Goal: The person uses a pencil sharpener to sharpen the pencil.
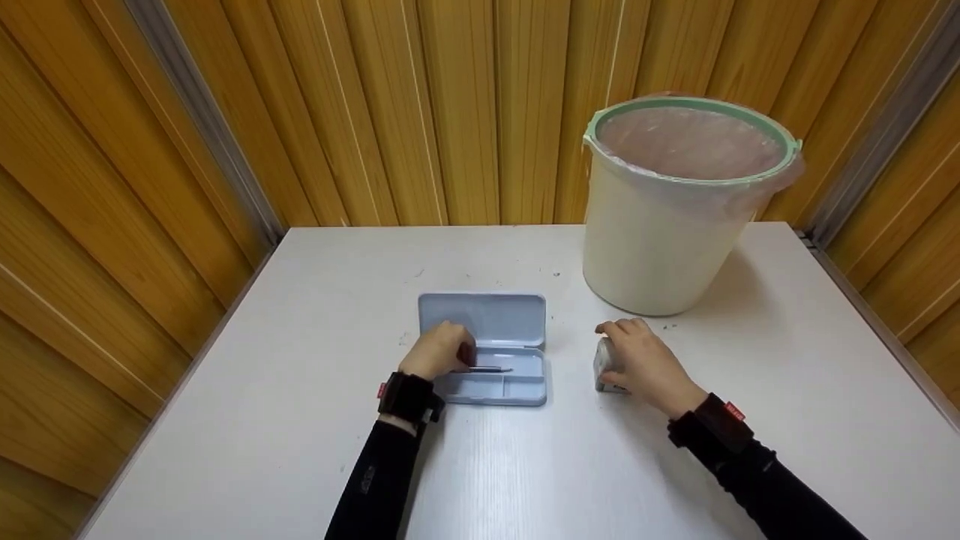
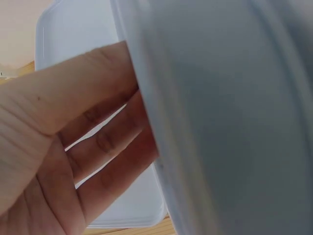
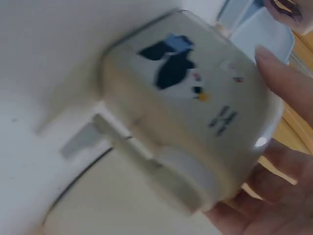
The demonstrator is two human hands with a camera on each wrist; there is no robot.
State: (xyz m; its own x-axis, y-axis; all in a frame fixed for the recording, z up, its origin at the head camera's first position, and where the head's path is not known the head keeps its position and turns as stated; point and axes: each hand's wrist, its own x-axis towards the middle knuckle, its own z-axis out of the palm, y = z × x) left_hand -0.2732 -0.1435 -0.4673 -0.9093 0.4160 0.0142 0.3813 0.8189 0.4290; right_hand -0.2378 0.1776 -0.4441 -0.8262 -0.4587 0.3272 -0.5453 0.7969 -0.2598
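Note:
In the head view a pale blue pencil case [image 1: 481,319] lies open on the table, its lid tipped back. My left hand [image 1: 442,351] reaches into its tray, beside a thin pencil [image 1: 491,369] whose other end the hand covers. Fingertips of that hand [image 2: 63,127] disappear behind the case's edge in the left wrist view, so a grip on the pencil cannot be confirmed. To the right, my right hand [image 1: 649,367] holds a small hand-crank pencil sharpener [image 3: 190,93]. The right wrist view shows its cartoon print and crank, with thumb and fingers round one side.
A tall cream bin [image 1: 660,240] with a green rim and clear liner stands at the back right, behind the right hand. The white table [image 1: 300,337] meets wood-look panels [image 1: 465,112] at the back and sides. Small dark marks dot its surface.

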